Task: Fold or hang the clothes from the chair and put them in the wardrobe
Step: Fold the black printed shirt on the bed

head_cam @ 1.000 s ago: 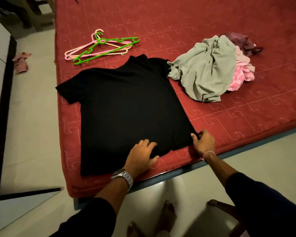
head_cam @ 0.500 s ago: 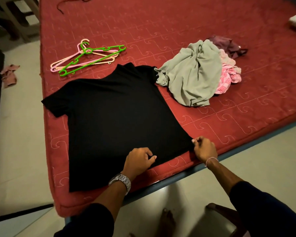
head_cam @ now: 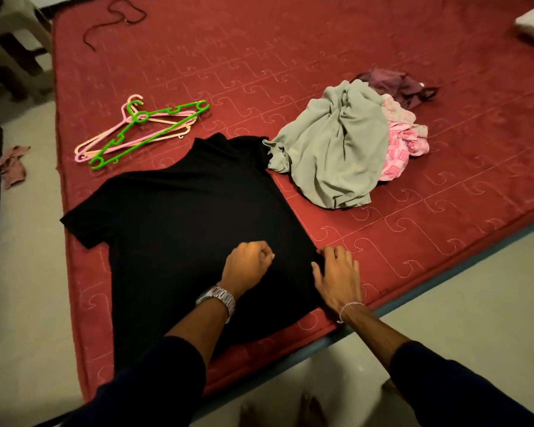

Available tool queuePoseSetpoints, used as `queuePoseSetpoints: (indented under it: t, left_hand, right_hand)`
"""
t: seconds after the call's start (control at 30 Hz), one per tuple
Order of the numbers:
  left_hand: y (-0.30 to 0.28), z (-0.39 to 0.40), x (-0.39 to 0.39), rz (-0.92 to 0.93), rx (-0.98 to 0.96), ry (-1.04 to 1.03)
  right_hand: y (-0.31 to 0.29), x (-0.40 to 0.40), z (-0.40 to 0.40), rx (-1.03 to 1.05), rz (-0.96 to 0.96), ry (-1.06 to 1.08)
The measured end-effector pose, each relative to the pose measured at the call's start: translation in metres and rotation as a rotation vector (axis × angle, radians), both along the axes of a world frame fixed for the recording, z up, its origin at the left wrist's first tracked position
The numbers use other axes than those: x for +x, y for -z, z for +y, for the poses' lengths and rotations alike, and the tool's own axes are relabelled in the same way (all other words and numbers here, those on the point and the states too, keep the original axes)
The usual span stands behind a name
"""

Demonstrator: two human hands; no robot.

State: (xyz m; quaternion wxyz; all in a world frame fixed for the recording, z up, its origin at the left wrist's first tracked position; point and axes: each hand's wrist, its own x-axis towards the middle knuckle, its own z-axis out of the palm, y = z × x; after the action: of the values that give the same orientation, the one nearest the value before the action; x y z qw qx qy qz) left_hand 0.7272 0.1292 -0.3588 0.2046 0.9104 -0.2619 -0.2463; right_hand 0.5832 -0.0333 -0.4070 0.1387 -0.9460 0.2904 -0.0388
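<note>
Two bare hands work at the near edge of a red mattress (head_cam: 321, 57), where a black T-shirt (head_cam: 179, 229) lies spread flat, collar pointing away. Beyond its right shoulder sits a heap of crumpled clothes (head_cam: 336, 149), sage green over pink and purple. Beyond the left sleeve lie several plastic hangers (head_cam: 142, 131), green on top of pink. On the shirt's lower middle the left hand (head_cam: 247, 266) is curled into a fist; whether it pinches any cloth cannot be told. At the shirt's right side edge, the right hand (head_cam: 339, 278) lies with fingers spread flat, fingertips touching the hem.
</note>
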Motion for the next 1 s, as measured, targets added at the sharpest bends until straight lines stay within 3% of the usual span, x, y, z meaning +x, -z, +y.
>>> queuePoseSetpoints:
  t: [0.17,0.37,0.47,0.57,0.73,1.0]
  left_hand:
    - [0.004,-0.039,0.041,-0.122,0.062,0.165]
    - [0.021,-0.086,0.087,-0.331,0.124,0.413]
    - [0.029,-0.098,0.105,-0.400,0.167,0.524]
    - [0.034,-0.108,0.119,-0.465,0.193,0.663]
    - [0.033,-0.116,0.129,-0.594,0.196,0.861]
    - [0.017,-0.104,0.152,-0.735,0.281,0.929]
  right_hand:
    - [-0.006,0.032,-0.006,0.034,0.013,-0.050]
    - [0.005,0.047,-0.036,0.507,0.052,0.278]
    - [0.010,0.043,-0.044,0.539,0.066,0.309]
    - [0.010,0.039,-0.044,0.525,0.046,0.299]
    - [-0.001,0.040,-0.031,0.405,0.174,0.231]
    - [-0.014,0.028,-0.025,0.237,0.171,0.046]
